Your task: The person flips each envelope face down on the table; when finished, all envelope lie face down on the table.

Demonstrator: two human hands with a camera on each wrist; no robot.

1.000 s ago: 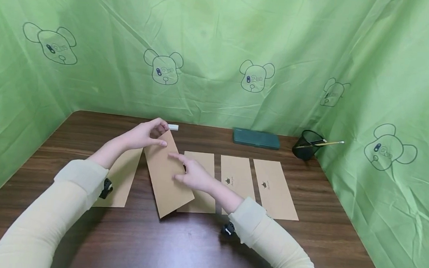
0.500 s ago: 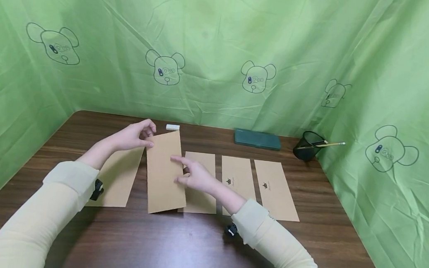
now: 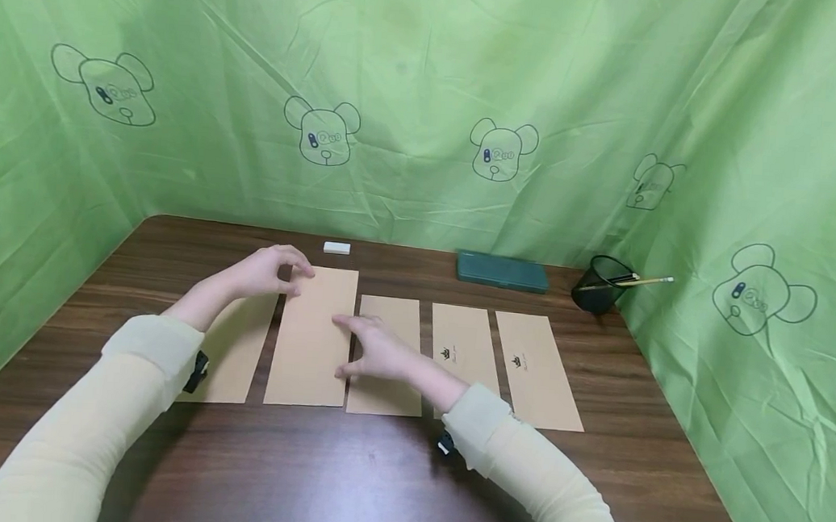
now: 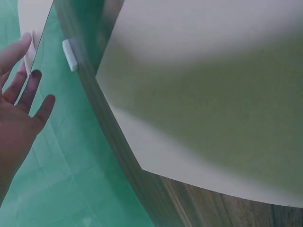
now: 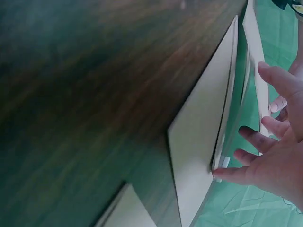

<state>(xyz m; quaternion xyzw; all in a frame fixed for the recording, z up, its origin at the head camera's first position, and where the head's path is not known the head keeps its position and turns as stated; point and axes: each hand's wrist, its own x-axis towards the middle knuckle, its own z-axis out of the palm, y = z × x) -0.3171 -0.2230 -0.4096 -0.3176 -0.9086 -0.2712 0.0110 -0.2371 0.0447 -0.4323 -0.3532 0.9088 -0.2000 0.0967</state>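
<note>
A plain tan kraft-covered booklet (image 3: 310,342) is between both hands, the second from the left in a row. My left hand (image 3: 267,273) pinches its upper left edge; the left wrist view has the thumb over the front of the booklet (image 4: 35,21) and fingers behind. My right hand (image 3: 382,351) touches its right edge with thumb and index finger, other fingers spread in the right wrist view. Below the left forearm lies another plain booklet (image 3: 240,354). Under the right hand is a third booklet (image 3: 392,317), partly covered.
Two crown-printed booklets (image 3: 460,333) (image 3: 536,382) lie at right on the dark wooden table (image 3: 301,479). Along the back stand a white eraser (image 3: 336,248), a green case (image 3: 502,272) and a black mesh cup (image 3: 594,293) with pencils. Green curtain (image 3: 393,195) surrounds the table.
The held booklet has turned from a tilt to nearly straight and come down between its neighbours. My left hand first moved left, then slightly right; the right hand stayed beside the right edge.
</note>
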